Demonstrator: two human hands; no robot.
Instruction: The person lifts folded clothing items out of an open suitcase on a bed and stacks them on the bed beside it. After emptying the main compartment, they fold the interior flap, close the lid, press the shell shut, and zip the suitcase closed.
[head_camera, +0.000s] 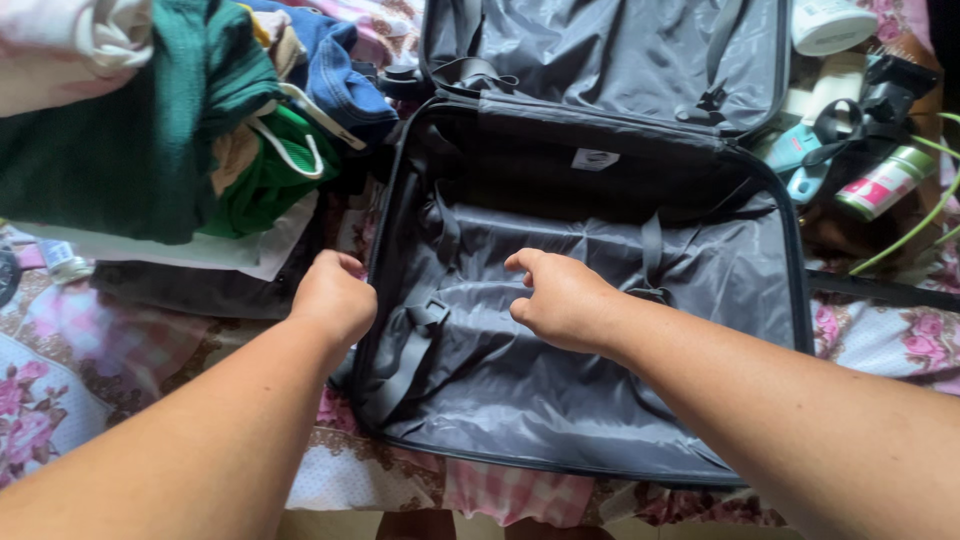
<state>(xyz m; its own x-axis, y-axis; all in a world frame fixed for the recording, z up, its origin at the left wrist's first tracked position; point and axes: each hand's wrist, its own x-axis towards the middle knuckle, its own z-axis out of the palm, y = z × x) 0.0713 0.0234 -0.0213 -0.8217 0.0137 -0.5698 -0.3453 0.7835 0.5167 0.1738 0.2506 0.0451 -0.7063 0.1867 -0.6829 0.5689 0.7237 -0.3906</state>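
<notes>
Steadying the open suitcase (600, 400), the curled left hand (335, 295) grips its edge; the right hand (560, 298) hovers half-open over the lining.

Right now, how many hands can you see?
2: the left hand at the open suitcase's left edge, the right hand over its grey lining. None look hidden.

A dark grey lining with black edging is shown by the open suitcase (600, 390) at centre frame. Deep green, bright green with a white cord, blue denim and pale pink are seen in the clothes pile (170, 120) at upper left. A pink-and-white floral and checked pattern is carried by the bedsheet (60, 370) at lower left. Green, pink and white are seen on the spray can (884, 183) at upper right.
</notes>
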